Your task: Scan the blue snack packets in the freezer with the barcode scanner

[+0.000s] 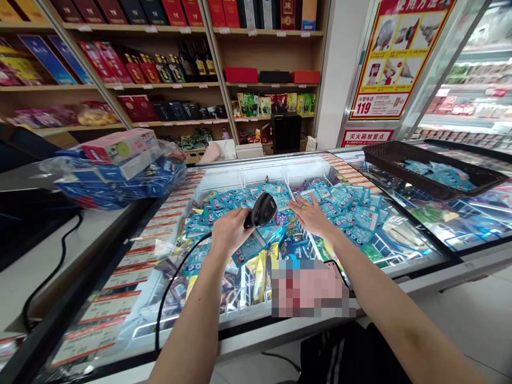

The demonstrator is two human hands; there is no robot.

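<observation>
My left hand (231, 230) is wrapped round the handle of a black barcode scanner (264, 209), whose head points away over a chest freezer (256, 314). A black cable runs from the scanner down past my left forearm. My right hand (311, 214) is open, fingers spread, beside the white wire divider, with nothing visibly in it. Many flat blue packets (362, 216) lie spread on both sides of the divider. One blue packet (251, 246) lies just below the scanner. Whether my right fingers touch a packet, I cannot tell.
A brown basket (376, 154) with blue packets stands at the right. Plastic-wrapped blue packs topped by a pink box (120, 145) sit at the left. Price labels (106, 304) line the freezer's left side. A pixelated patch covers something at the front edge. Stocked shelves (168, 85) stand behind.
</observation>
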